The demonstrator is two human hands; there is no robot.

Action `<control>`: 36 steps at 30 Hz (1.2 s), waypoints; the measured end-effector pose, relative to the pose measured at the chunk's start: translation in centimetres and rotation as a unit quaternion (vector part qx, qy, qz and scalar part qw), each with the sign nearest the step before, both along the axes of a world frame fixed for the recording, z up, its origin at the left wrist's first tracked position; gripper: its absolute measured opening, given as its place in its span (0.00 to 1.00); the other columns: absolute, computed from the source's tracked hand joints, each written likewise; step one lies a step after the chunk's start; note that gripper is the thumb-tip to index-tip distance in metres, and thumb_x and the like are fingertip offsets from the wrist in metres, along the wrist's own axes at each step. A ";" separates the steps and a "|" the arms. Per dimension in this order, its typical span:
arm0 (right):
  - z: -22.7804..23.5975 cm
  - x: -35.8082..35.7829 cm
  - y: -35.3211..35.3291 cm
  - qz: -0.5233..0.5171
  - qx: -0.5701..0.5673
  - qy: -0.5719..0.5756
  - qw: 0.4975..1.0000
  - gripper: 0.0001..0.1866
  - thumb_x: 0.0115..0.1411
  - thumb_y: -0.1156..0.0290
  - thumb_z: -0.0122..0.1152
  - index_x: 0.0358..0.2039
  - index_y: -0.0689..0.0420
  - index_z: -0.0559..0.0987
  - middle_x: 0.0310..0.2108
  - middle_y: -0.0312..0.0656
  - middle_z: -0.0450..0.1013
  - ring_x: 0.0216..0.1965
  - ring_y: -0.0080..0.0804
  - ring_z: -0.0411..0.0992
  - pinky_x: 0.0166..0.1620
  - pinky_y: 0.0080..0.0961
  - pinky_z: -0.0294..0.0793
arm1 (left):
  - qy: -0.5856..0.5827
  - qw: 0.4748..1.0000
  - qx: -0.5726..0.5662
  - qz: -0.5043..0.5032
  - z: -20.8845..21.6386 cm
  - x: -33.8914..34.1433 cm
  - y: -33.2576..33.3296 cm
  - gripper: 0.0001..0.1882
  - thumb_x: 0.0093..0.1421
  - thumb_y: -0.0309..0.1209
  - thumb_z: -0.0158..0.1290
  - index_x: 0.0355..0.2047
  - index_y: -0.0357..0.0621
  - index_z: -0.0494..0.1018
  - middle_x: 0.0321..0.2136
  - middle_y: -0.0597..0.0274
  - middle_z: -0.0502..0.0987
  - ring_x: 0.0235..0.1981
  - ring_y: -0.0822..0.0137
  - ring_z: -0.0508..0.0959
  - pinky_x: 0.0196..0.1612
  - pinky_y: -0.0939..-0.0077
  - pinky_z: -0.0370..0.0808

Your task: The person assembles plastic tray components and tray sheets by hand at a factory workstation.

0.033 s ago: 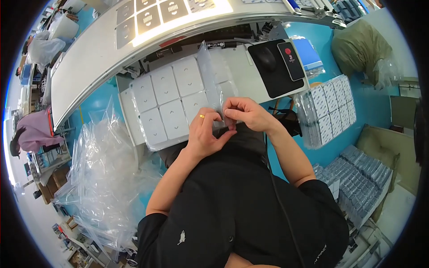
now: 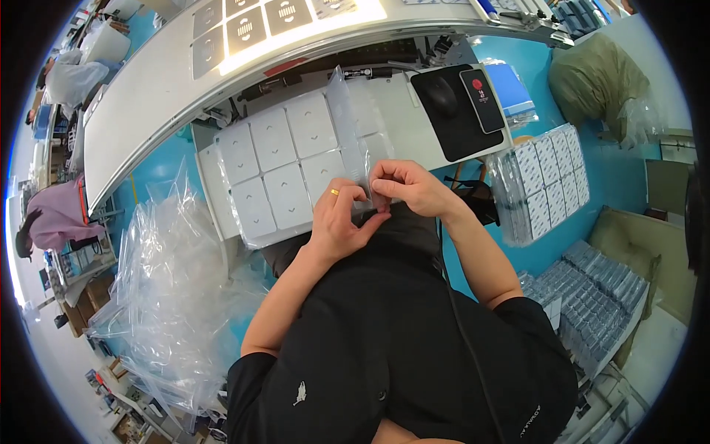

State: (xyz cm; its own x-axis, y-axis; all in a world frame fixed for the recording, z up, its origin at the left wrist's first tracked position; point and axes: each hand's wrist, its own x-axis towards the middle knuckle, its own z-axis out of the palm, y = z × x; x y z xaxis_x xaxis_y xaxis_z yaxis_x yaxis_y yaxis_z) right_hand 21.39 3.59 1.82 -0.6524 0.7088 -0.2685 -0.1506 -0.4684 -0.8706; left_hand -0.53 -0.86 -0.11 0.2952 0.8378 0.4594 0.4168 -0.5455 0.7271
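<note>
On the pull-out shelf in front of me lies a clear plastic bag (image 2: 372, 122) around a sheet of pale grey square panels (image 2: 286, 194) with small arrow marks. The bag's right part extends past the panels and has a raised fold. My left hand (image 2: 340, 218), with a ring on one finger, is closed at the near right corner of the bag. Against it, my right hand (image 2: 407, 189) pinches the bag's edge between thumb and fingers. The fingertips of both hands nearly meet there, and the plastic between them is partly hidden.
Right of the bag, a mouse (image 2: 441, 96) and a phone (image 2: 481, 101) rest on a black mat (image 2: 458, 144). Bagged patterned panels (image 2: 546, 181) stand farther right. Loose plastic bags (image 2: 174, 296) heap at the left. A white worktable (image 2: 159, 122) with lit panels overhangs the shelf.
</note>
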 end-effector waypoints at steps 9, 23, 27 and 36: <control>-0.3 0.0 0.2 -0.006 0.075 -0.030 0.997 0.10 0.75 0.72 0.56 0.53 0.61 0.75 0.44 0.36 0.76 0.45 0.24 0.76 0.51 0.27 0.78 | -0.041 0.995 -0.092 -0.003 0.9 -0.6 0.5 0.19 0.57 0.29 0.72 0.41 0.40 0.73 0.36 0.53 0.76 0.37 0.50 0.77 0.39 0.61 0.75; -4.1 -1.9 13.2 -0.218 0.149 -0.140 0.954 0.14 0.76 0.62 0.58 0.54 0.56 0.79 0.34 0.30 0.77 0.29 0.17 0.72 0.30 0.20 0.72 | 0.002 0.999 -0.023 0.046 -1.4 0.7 19.8 0.15 0.69 0.23 0.53 0.54 0.35 0.79 0.48 0.44 0.81 0.52 0.42 0.79 0.58 0.53 0.75; -4.6 -1.9 14.0 -0.224 0.149 -0.125 0.955 0.11 0.77 0.61 0.58 0.50 0.53 0.81 0.32 0.27 0.74 0.29 0.16 0.71 0.29 0.18 0.71 | -0.008 0.998 -0.026 0.048 -0.9 1.6 20.3 0.10 0.68 0.23 0.55 0.47 0.34 0.82 0.44 0.45 0.81 0.50 0.43 0.79 0.56 0.57 0.76; -4.3 -2.0 14.6 -0.232 0.115 -0.099 0.961 0.12 0.78 0.64 0.56 0.41 0.57 0.82 0.23 0.32 0.73 0.20 0.21 0.71 0.24 0.23 0.72 | 0.013 0.998 0.037 0.058 -1.0 1.7 19.1 0.10 0.67 0.24 0.58 0.46 0.35 0.83 0.41 0.46 0.82 0.46 0.44 0.81 0.53 0.58 0.78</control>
